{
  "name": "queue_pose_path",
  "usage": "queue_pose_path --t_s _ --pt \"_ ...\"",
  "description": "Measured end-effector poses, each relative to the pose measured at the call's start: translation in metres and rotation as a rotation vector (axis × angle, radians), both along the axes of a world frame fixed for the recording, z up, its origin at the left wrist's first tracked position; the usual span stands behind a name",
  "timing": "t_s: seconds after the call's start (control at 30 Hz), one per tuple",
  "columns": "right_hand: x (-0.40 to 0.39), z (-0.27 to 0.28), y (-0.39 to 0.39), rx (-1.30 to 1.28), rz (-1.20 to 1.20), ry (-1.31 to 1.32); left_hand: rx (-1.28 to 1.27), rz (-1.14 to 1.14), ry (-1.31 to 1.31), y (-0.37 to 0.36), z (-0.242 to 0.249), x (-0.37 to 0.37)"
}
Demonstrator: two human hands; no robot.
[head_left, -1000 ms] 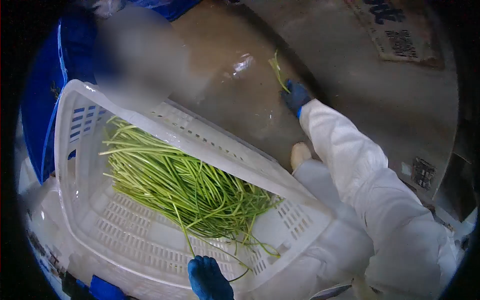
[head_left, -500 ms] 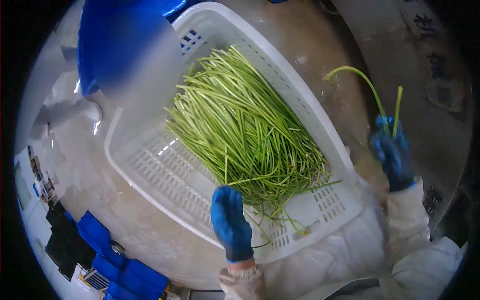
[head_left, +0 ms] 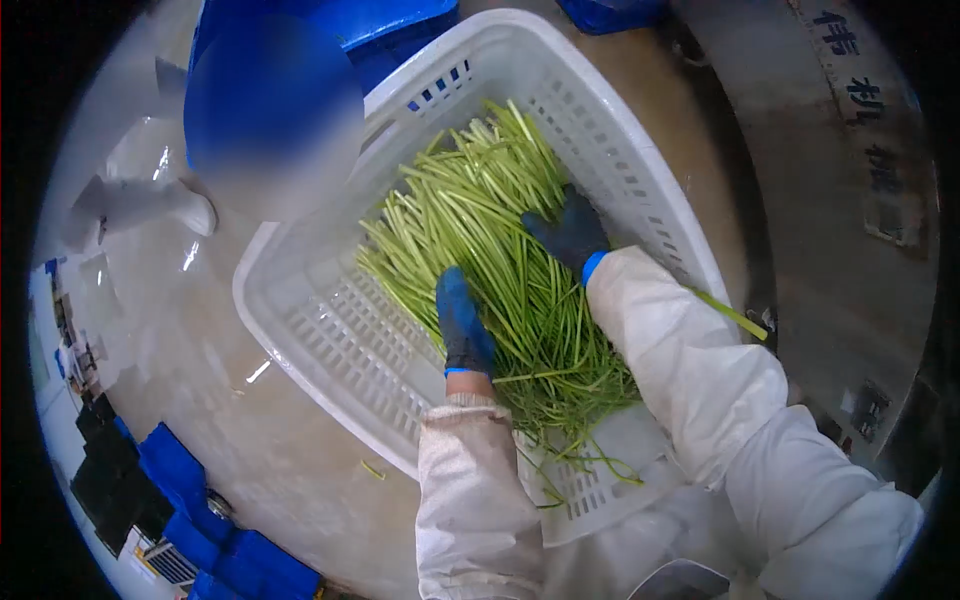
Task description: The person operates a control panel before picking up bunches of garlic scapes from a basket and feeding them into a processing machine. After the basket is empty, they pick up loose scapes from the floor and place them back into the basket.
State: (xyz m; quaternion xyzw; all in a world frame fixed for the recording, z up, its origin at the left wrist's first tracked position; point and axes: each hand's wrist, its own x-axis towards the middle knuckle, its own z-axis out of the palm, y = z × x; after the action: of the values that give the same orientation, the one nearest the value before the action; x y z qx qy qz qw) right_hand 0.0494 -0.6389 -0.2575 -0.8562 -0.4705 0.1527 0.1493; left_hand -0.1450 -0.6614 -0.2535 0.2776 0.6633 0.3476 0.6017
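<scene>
A heap of long green stems [head_left: 500,240] lies in a white perforated plastic basket [head_left: 660,180]. My left hand [head_left: 464,322], in a blue glove, presses against the left side of the heap with its fingers pointing up along the stems. On the right side of the heap rests my right hand [head_left: 570,235], in a dark blue glove, thumb spread from the fingers and fingertips partly hidden among the stems. Neither hand is closed round the stems. A loose green stem [head_left: 735,315] sticks out over the basket's right rim, beside my right sleeve.
Blue containers [head_left: 390,30] stand beyond the basket, with a blurred blue and grey shape at upper left. A white boot [head_left: 190,208] is on the wet floor at left. More blue items [head_left: 185,470] lie at lower left. A metal surface with dark characters [head_left: 860,100] runs along the right.
My right hand has moved left from outside the basket onto the heap and no longer holds the two stems. My left hand has moved up against the heap.
</scene>
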Motion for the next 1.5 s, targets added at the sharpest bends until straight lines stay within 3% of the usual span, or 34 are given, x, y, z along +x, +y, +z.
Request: queue_pose_path --t_s 0.07,0.1,0.17,0.2,0.23,0.3,0.33,0.37,0.4,0.43,0.5,0.53,0.6,0.73,0.83,0.9,1.03,1.07,1.13,1.2,1.27,1.33,1.4,1.43,1.47,1.5 --pt "0.019 -0.003 0.008 -0.156 0.032 0.567 -0.201 0.073 -0.151 0.013 0.005 0.011" --pt "0.021 -0.009 0.009 -0.302 -0.026 0.955 -0.215 0.047 -0.359 0.015 0.009 0.019" --pt "0.005 0.011 -0.005 -0.341 0.051 0.98 -0.248 0.045 -0.788 0.009 0.023 0.035" --pt "-0.003 0.029 -0.011 -0.365 0.128 1.006 -0.245 0.043 -0.792 0.0 0.024 0.033" --pt "-0.007 0.053 -0.018 -0.362 0.126 1.006 0.15 -0.262 -0.367 -0.019 0.024 0.023" --pt "-0.01 0.11 -0.028 -0.399 0.198 0.982 -0.302 0.005 -0.577 -0.028 0.075 0.031" --pt "-0.01 0.136 -0.029 -0.388 0.192 0.981 0.242 -0.334 -0.122 -0.041 0.079 0.018" --pt "-0.01 0.161 -0.03 -0.465 0.39 0.73 0.782 -0.645 0.356 -0.06 0.079 0.001" --pt "-0.011 0.18 -0.035 -0.534 0.577 0.467 0.421 -0.495 0.108 -0.08 0.078 -0.007" --pt "-0.02 0.188 -0.052 -0.529 0.565 0.471 0.235 -0.437 -0.017 -0.094 0.094 -0.008" --pt "-0.041 0.201 -0.092 0.22 0.239 1.376 -0.076 -0.241 -0.201 -0.124 0.129 -0.011" --pt "-0.046 0.219 -0.099 0.227 0.22 1.382 -0.149 -0.13 -0.247 -0.137 0.152 -0.015" --pt "-0.053 0.262 -0.112 0.255 0.449 1.12 -0.194 0.035 -0.287 -0.158 0.202 -0.024" --pt "-0.072 0.387 -0.119 0.31 0.423 1.162 -0.116 0.238 -0.31 -0.156 0.305 -0.035" --pt "-0.083 0.478 -0.12 0.292 0.28 1.523 0.014 0.322 -0.324 -0.136 0.388 -0.039" --pt "-0.092 0.532 -0.119 0.544 0.514 0.845 0.097 0.349 -0.337 -0.123 0.445 -0.036" --pt "-0.094 0.577 -0.095 0.447 0.607 0.892 0.259 0.369 -0.385 -0.115 0.553 -0.02" --pt "-0.094 0.592 -0.094 0.483 0.595 0.873 0.297 0.35 -0.402 -0.113 0.572 -0.017" --pt "-0.087 0.618 -0.107 0.827 0.66 0.795 0.351 0.337 -0.455 -0.11 0.61 -0.004" --pt "-0.074 0.663 -0.111 0.833 0.646 0.749 0.402 0.342 -0.512 -0.113 0.646 0.009" --pt "-0.072 0.693 -0.109 0.743 0.541 0.96 0.435 0.327 -0.592 -0.115 0.678 0.021" --pt "-0.053 0.721 -0.108 0.936 0.516 0.703 0.489 0.303 -0.67 -0.113 0.708 0.034" --pt "-0.024 0.76 -0.112 0.87 0.401 0.977 0.716 -0.177 0.555 -0.099 0.737 0.075" --pt "-0.006 0.777 -0.114 0.877 0.401 0.777 0.807 -0.229 0.181 -0.09 0.767 0.09" --pt "0.014 0.8 -0.105 0.976 0.352 0.908 0.874 -0.273 -0.19 -0.082 0.798 0.108" --pt "0.029 0.806 -0.095 0.958 0.345 1.264 0.817 -0.279 -0.284 -0.079 0.819 0.13"
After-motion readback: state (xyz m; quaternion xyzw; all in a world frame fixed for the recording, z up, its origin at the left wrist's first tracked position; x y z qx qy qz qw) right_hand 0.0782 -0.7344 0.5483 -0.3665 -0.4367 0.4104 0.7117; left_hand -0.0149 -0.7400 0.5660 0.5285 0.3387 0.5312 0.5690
